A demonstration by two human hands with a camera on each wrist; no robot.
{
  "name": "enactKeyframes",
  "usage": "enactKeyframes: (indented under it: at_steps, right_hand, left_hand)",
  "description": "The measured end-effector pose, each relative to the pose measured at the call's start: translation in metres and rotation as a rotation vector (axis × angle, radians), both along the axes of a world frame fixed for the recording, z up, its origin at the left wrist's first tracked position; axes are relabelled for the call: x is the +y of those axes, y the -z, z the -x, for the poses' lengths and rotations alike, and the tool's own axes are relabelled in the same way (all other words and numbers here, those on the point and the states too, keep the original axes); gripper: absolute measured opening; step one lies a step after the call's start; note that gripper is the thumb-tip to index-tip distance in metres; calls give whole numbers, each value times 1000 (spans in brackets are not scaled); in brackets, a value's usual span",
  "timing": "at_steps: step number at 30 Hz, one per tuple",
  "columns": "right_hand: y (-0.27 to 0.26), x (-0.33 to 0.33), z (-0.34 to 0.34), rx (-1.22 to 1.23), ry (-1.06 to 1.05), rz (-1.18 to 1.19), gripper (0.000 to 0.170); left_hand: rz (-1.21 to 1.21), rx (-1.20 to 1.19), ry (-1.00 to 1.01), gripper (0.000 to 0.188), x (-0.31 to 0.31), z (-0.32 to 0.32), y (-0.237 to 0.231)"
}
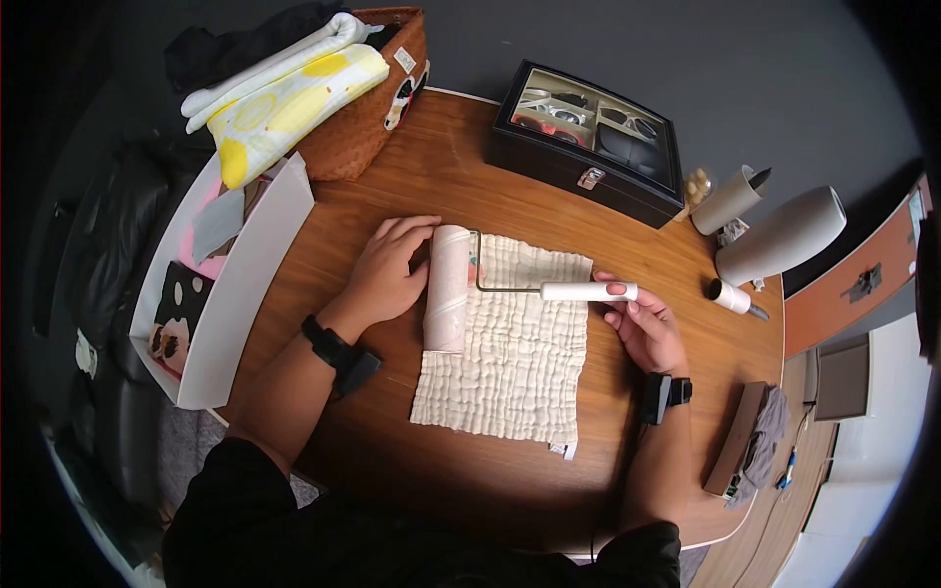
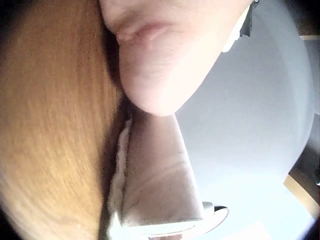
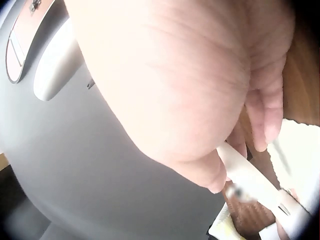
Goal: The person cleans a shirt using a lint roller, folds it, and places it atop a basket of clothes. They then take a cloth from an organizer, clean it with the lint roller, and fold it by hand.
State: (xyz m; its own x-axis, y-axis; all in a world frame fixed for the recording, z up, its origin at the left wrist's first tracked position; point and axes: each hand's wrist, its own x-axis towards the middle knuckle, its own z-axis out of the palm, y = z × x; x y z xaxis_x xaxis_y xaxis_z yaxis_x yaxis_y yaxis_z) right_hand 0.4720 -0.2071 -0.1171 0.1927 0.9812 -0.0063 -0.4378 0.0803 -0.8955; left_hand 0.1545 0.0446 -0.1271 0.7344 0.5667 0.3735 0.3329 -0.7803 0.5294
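A lint roller [image 1: 449, 294] with a pale sticky roll, a bent metal rod and a white handle lies across the left side of a cream crinkled cloth [image 1: 520, 382] on the wooden table. My right hand [image 1: 649, 328] pinches the end of the handle between thumb and fingers; the right wrist view shows the thumb against the white handle [image 3: 250, 175]. Just left of the roll, my left hand [image 1: 390, 274] rests on the table with relaxed fingers. In the left wrist view, the thumb [image 2: 150, 75] overlaps the near end of the roll [image 2: 157, 175].
Behind the cloth stands a black glasses case [image 1: 588, 137] with a clear lid. A white bin [image 1: 250, 284] and a brown basket [image 1: 358, 137] with folded cloths are at left. On the right are a white vase [image 1: 784, 235], a holder [image 1: 727, 201] and a small box [image 1: 737, 436].
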Motion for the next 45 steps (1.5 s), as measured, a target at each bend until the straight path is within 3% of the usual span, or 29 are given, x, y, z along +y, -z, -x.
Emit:
enactKeyframes:
  at_steps: [10,19,22,25,26,29,33,35,38,43,45]
  right_hand:
    - [4,-6,-8,-23,-55,75,29]
    - [0,-2,-5,-4,-21,-12,27]
    - [6,-2,-12,32,126,43,23]
    - [7,-1,-23,52,438,94,21]
    - [8,-1,-27,48,432,95,21]
    - [15,-8,-47,154,634,-17,18]
    - [21,-16,-57,110,636,-30,19]
    - [18,-15,-50,-81,570,15,23]
    - [15,-12,-41,-178,455,99,26]
    - [12,-8,-31,-117,358,90,26]
    - [15,-7,-34,44,465,62,28]
  left_hand:
    - [31,15,-15,36,-2,-2,-2]
    - [4,18,-5,37,0,-1,1]
    - [15,22,18,36,-1,0,-2]
    - [23,1,23,37,-3,2,-4]
    - [25,-2,17,37,-3,2,-4]
    - [32,-11,26,37,0,4,-3]
    - [7,-17,27,37,0,3,1]
    - [-2,-19,26,37,0,3,1]
    - [-16,-26,43,37,1,2,0]
    - [-2,-17,39,37,-1,2,-2]
    - [-13,-30,37,36,0,2,1]
